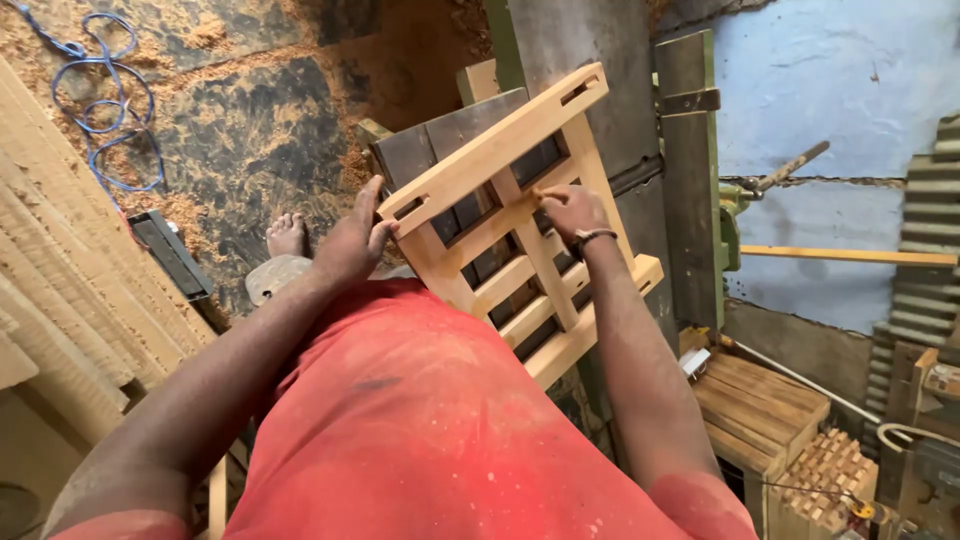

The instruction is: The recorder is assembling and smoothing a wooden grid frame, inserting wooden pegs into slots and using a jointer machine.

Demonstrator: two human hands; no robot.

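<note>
**Q:** State the position of the workpiece and both hands.

**A:** The slatted wooden frame (520, 225) lies tilted on the metal machine table (440, 150), its near rail (590, 325) hanging past the table edge, close to my red shirt (420, 420). My left hand (352, 240) is closed over the frame's left corner, fingers wrapped around the end of the long mortised rail (495, 145). My right hand (575, 212) rests on the central upright slat (535, 250), fingers curled and pinching a small pale object against the wood; I cannot tell what that object is. A band sits on my right wrist.

**Q:** What are the hazards in this configuration?

**A:** In my judgement, three. First, the frame is only partly supported; a loosened left grip would let it pivot and slide off the near side. Second, pressure from my right hand falls on one slat, which may rack the joints if they are loose. Third, my bare foot (287, 235) stands on the sawdust-covered floor (230, 110) directly below the left corner, so a dropped frame would strike it. The blue cable (110, 110) lies well apart, far left.
</note>
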